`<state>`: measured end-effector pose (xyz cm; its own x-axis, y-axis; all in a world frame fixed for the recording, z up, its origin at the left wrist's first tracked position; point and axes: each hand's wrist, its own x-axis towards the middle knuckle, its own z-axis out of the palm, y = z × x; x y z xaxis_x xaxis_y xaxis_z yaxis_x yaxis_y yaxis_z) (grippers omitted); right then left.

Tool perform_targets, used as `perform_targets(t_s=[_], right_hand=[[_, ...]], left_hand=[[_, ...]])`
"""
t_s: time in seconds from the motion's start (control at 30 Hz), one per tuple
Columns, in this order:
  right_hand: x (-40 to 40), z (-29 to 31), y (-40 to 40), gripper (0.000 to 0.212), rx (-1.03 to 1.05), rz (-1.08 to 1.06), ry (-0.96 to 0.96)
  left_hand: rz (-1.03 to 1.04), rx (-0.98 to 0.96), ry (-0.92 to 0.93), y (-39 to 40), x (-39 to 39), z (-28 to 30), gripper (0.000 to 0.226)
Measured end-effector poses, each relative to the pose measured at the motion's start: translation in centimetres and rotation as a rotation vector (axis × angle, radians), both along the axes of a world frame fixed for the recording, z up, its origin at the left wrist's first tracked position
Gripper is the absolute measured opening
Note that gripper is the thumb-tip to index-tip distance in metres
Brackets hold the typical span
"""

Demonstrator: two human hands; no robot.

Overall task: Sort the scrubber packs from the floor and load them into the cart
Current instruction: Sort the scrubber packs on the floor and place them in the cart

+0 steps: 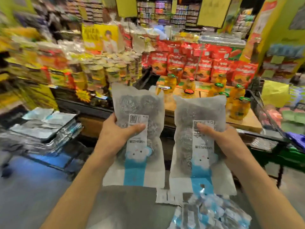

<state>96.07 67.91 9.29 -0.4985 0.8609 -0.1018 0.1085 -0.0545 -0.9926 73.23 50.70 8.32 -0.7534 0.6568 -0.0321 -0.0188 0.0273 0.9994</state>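
My left hand (115, 133) and right hand (222, 138) each pinched a flat, frosted plastic scrubber pack (138, 113), thumbs pressed on the labels. Coiled grey steel-wool balls filled both pouches.

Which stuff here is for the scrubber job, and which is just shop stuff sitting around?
For the job:
left hand holding a scrubber pack
right hand holding a second scrubber pack
more packs on the floor
cart with stacked packs

Just sitting around:
orange juice bottles
red snack bags
noodle cups
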Motion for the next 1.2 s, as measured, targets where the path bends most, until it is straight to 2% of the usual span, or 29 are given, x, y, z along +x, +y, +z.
perform_targets(t_s=[0.13,0.3,0.57,0.7,0.8,1.2], right_hand=[[-12.1,0.0,-4.2,0.055,0.001,0.187,0.017],[-27.6,-1.1,-11.1,0.047,-0.032,0.424,0.000],[-45.5,-1.7,-20.5,0.029,-0.067,0.604,0.008],[-53.0,-2.4,-22.9,0.041,-0.075,0.671,-0.011],[-59.1,-3.6,-23.6,0.034,-0.082,0.725,-0.029],[-84.3,-5.8,-24.5,0.027,-0.120,0.831,-0.052]], left_hand=[[0.194,-0.017,-0.015,-8.2,-8.2,-1.1,0.055],[0.411,-0.005,-0.052,-18.9,-18.8,-1.8,0.046],[0.657,-0.031,-0.072,-31.1,-30.9,-2.0,0.051],[0.733,-0.015,-0.067,-34.3,-36.0,-3.0,0.050],[0.772,-0.016,-0.084,-35.5,-40.6,-4.1,0.051],[0.864,-0.112,-0.098,-36.4,-62.8,-4.4,0.048]])
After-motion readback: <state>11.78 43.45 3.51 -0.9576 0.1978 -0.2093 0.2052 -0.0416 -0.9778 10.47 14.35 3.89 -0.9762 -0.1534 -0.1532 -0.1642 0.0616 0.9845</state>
